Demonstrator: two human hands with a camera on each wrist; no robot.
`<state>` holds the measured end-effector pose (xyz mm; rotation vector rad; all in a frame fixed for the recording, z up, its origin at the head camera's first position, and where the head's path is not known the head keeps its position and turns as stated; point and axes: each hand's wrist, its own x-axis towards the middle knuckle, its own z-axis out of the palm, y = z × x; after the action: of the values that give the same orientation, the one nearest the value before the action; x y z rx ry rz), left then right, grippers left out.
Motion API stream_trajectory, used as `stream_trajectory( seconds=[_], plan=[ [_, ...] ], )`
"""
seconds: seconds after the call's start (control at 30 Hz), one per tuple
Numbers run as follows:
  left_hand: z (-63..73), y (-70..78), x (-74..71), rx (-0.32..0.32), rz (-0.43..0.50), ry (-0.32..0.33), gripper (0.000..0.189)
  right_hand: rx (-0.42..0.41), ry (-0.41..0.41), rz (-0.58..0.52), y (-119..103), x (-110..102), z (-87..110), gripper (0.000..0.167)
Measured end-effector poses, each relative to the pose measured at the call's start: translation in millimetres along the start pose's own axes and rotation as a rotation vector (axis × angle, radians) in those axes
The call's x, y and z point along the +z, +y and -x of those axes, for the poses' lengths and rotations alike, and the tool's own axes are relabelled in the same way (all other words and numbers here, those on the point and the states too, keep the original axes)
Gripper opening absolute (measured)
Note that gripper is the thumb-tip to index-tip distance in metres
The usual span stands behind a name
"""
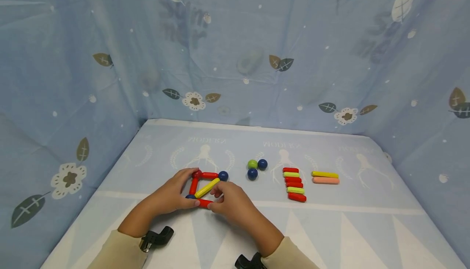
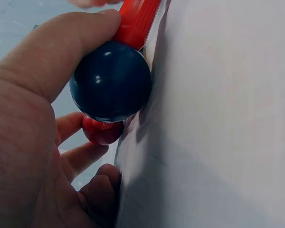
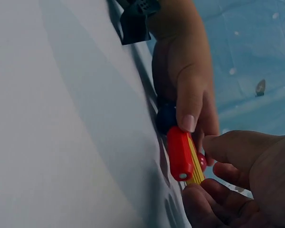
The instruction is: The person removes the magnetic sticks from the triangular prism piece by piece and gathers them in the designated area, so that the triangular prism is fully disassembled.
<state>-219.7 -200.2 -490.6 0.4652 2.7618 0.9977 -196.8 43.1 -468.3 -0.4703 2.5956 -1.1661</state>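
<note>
On the table, red sticks and balls form a partial frame. My left hand (image 1: 167, 193) holds its left side: the thumb presses by a blue ball (image 2: 111, 80) and a red stick (image 2: 135, 23), while fingertips touch the red ball (image 2: 102, 130) at the far corner. A yellow stick (image 1: 207, 188) slants from the near blue ball toward another blue ball (image 1: 222, 176). My right hand (image 1: 235, 203) is at the frame's right, fingers loosely bent by the yellow stick and the near red stick (image 3: 179, 154). That red stick's free end shows, with a gap between thumb and fingers.
Beyond the right hand lie a green ball (image 1: 252, 164) and two blue balls (image 1: 262, 164). Farther right is a column of short red and yellow-green sticks (image 1: 293, 180), then a yellow stick (image 1: 324, 174) and an orange stick (image 1: 325, 181). A patterned curtain (image 1: 235, 56) surrounds the table.
</note>
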Motion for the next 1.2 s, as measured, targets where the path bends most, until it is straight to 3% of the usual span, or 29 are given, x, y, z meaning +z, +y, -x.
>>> stream_trajectory(
  seconds=[0.57,0.83,1.2],
  plan=[
    [-0.6,-0.7,0.3,0.017,-0.004,0.013,0.102,-0.071,-0.024,0.141,4.4,16.2,-6.1,0.017],
    [-1.8,-0.2,0.4,0.002,-0.007,0.011,0.103,-0.085,0.016,-0.01,13.6,12.7,-6.2,0.015],
    [-1.8,-1.2,0.2,0.011,-0.013,0.006,0.104,-0.033,0.021,-0.2,22.3,14.9,-6.7,0.017]
  ],
)
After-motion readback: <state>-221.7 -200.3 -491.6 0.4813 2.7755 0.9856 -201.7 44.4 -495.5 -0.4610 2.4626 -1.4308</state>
